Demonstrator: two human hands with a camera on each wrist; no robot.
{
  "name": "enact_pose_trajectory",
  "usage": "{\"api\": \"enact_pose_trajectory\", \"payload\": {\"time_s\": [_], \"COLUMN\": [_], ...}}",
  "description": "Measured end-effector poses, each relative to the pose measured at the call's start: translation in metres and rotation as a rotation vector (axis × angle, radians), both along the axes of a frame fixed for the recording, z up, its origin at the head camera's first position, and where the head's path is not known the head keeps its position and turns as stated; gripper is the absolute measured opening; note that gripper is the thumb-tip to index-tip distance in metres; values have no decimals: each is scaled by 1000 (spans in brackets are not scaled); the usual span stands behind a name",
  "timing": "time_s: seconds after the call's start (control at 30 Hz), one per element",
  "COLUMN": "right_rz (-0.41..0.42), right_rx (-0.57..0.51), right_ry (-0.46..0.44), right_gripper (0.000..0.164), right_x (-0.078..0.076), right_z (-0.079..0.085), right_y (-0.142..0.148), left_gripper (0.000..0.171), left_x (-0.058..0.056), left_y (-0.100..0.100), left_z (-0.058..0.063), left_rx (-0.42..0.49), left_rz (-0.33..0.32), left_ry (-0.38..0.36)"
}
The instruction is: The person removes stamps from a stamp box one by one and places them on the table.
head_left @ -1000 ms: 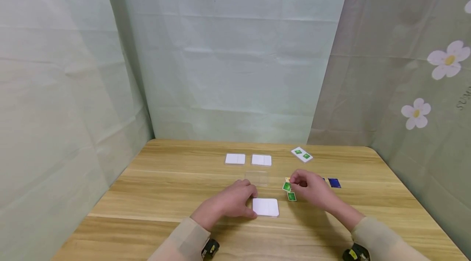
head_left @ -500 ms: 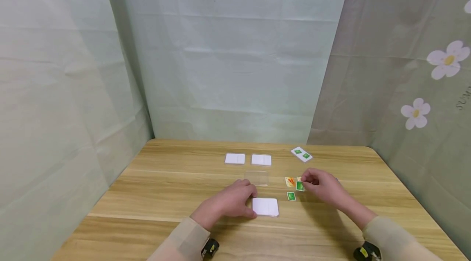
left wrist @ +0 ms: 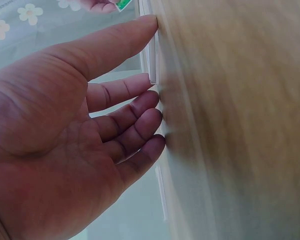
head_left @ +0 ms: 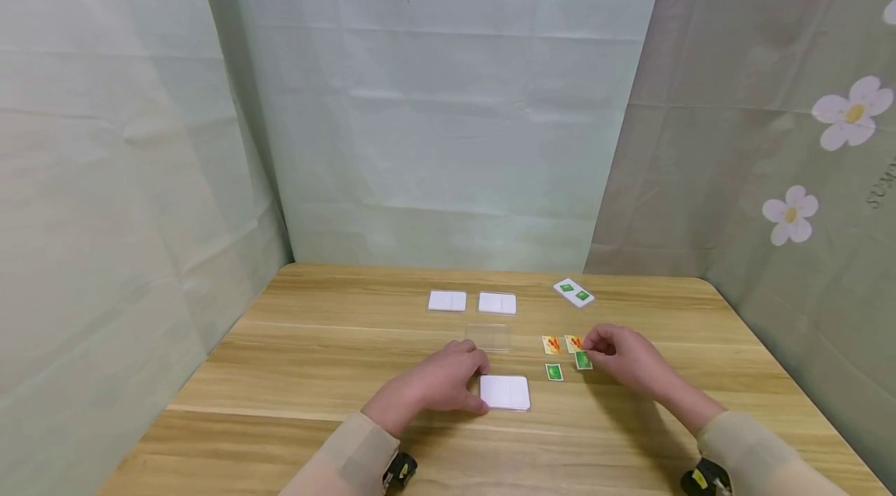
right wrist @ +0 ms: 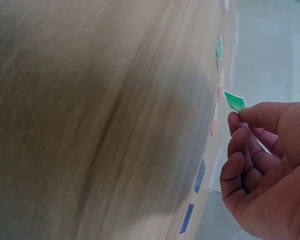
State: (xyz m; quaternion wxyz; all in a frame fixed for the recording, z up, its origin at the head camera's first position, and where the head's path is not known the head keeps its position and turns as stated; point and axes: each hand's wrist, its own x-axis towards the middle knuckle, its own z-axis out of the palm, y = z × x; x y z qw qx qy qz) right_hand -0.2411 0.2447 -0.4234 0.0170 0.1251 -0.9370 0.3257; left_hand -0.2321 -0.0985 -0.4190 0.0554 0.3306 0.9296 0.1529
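- Pale cloth [head_left: 448,107] hangs behind a wooden table [head_left: 315,309], with printed white flowers [head_left: 791,214] on the right side.
- Above the tabletop is a small green stamp [head_left: 583,361], pinched at one corner by the thumb and a fingertip of the right hand [head_left: 626,356]; its other fingers curl loosely.
- Just beyond it, two orange stamps [head_left: 551,344] lie side by side; nearer the person lies a second green stamp [head_left: 554,372].
- Two blue stamps [right wrist: 199,176] appear in the right wrist view.
- Farther left lies a white card [head_left: 505,392], with the left hand [head_left: 444,379] at its left end, thumb and fingers spread apart, thumb at the near corner.
- Beyond that card lies a clear holder [head_left: 488,338].
- Toward the back are two white cards [head_left: 447,301] and, to their right, a slanted card with two green stamps [head_left: 574,293].
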Motion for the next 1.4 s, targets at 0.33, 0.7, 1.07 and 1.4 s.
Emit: {"api": "enact_pose_trajectory", "payload": {"time_s": [0.33, 0.7, 1.07, 1.4], "right_rz": [5, -13, -48, -51], "right_rx": [63, 126, 210, 237], "right_ry": [14, 29, 66, 81], "right_gripper": [10, 12, 15, 16], "right_x": [0, -1, -1, 0], "right_z": [-5, -10, -11, -11], "right_y": [1, -1, -5, -7], "left_gripper": [47, 47, 47, 47], "left_x": [-1, -1, -1, -1], "left_y": [0, 0, 0, 0], "left_z": [0, -1, -1, 0], "left_rx": [-9, -9, -7, -12], "left_rz": [-3, -8, -7, 0], "left_ry": [4, 7, 9, 3]}}
